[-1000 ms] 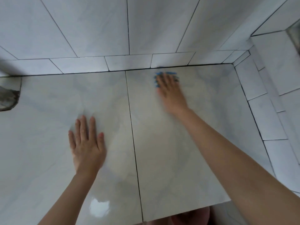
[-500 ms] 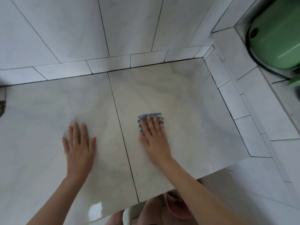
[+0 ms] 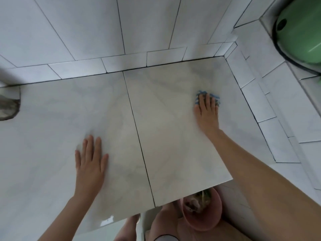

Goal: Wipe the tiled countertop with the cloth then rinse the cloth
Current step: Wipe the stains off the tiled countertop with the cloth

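**Item 1. Right fingers (image 3: 207, 101).** Straight and close together, laid flat on the cloth (image 3: 201, 92) and pressing it down; nothing was curled round it. The right hand (image 3: 206, 117) was blurred, consistent with a stroke in progress.

**Item 2. Cloth.** Blue, small, mostly hidden under the fingers, with its edges showing past the fingertips. It lay flat on the right-hand tile of the counter (image 3: 170, 141), at about 2 o'clock from the middle and near the narrow border tiles (image 3: 252, 94).

**Item 3. Change.** One second before, the cloth was against the back edge at 12 o'clock. Half a second before, it was just right of the grout joint (image 3: 139, 141), near the middle. It had since swept out toward 2 o'clock.

**Item 4. Left fingers (image 3: 90, 145).** Straight, slightly spread, flat on the left-hand tile at 8 o'clock and holding nothing. The left hand (image 3: 90, 164) had kept its place as a brace.

**Item 5. Standing of task.** Judged mid-wipe: the right-hand tile was being covered in passes, the left-hand tile was probably still to do, and rinsing had not begun.

**Item 6. Surroundings.**
- Green basin (image 3: 302, 32), far corner at 2 o'clock.
- Pink bowl (image 3: 205, 221), below the counter's front edge at 5 o'clock; contents unclear.
- Grey object (image 3: 8, 108) at 9 o'clock; I cannot tell what it is.
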Available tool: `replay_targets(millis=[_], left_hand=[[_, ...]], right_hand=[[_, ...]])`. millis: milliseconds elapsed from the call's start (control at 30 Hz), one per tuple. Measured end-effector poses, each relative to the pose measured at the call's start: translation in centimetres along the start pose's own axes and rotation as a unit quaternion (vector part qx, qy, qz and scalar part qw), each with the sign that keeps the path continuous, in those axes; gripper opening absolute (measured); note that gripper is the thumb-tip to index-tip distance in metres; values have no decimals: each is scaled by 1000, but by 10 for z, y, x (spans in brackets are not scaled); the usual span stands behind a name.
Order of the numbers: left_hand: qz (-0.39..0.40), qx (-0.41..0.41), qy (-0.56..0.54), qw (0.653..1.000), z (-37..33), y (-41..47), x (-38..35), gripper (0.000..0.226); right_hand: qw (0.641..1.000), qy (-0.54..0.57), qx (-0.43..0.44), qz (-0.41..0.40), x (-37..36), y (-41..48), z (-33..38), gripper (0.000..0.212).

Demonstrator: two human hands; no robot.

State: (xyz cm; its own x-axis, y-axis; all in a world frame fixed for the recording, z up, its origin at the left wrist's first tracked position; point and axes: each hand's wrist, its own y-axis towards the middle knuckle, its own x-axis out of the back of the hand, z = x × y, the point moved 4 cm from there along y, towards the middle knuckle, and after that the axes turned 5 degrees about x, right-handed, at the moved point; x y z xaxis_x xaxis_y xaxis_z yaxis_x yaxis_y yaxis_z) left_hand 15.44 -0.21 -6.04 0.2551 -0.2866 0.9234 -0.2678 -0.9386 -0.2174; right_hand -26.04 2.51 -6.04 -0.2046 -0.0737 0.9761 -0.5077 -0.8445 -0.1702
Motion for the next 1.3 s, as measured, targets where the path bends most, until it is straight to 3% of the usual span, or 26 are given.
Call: replay_targets(millis=[67, 200, 267, 400, 500, 667, 800, 900, 1100, 1200, 1300], left_hand=[[-4, 1, 0, 1000, 0, 0, 1, 68], [-4, -2, 1, 1000, 2, 0, 1, 68], [-4, -2, 5, 1000, 2, -2, 1, 68], [4, -10, 12, 1000, 6, -12, 3, 65], [16, -20, 13, 1000, 11, -21, 4, 64], [26, -26, 7, 999, 13, -26, 5, 67], [25, -26, -6, 999, 13, -36, 4, 68], [27, -33, -4, 999, 14, -48, 2, 68], [31, -41, -1, 999, 22, -60, 2, 69], [30, -42, -1, 999, 26, -65, 2, 69], [32, -52, 3, 998, 30, -70, 1, 68]], right_hand=[[1000, 25, -3, -12, -3, 3, 37, 54], [976, 32, 208, -48, -25, -42, 152, 53], [955, 62, 291, -18, -42, -98, 193, 52], [923, 53, 381, 25, -60, -195, 195, 51], [942, 21, 335, 2, -55, -200, 131, 50], [997, -18, 74, -2, -26, -171, -22, 54], [999, -44, -10, -16, -26, -178, -42, 54], [999, -18, 8, -28, -37, -202, 23, 54], [969, 60, 238, -12, -65, -294, 167, 47], [958, 14, 285, -19, -65, -289, 156, 47], [980, -29, 196, -4, -59, -259, 86, 51]])
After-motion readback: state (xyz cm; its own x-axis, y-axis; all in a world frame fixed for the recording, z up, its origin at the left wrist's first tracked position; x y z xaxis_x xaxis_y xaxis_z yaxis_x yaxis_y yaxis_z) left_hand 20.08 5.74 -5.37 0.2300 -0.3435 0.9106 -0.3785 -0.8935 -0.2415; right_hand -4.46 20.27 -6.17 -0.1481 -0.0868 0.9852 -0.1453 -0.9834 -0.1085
